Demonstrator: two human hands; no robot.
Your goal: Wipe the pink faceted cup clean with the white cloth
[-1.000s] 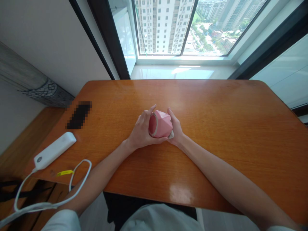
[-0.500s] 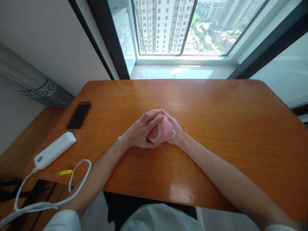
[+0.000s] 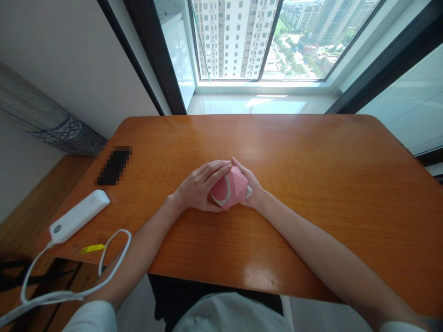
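On the orange table [image 3: 311,184], left hand [image 3: 195,189] and right hand [image 3: 254,189] clasped around a pink faceted object [image 3: 231,188], white power bank [image 3: 79,216] well apart

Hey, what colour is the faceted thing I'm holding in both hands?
Pink, with a pale grey-white rim on one face: the faceted object shows best in the head view.

Glossy, smooth varnished wood for the table [image 3: 311,184]. Matt pink plastic for the faceted object [image 3: 232,188]; smooth white plastic for the power bank [image 3: 79,216].
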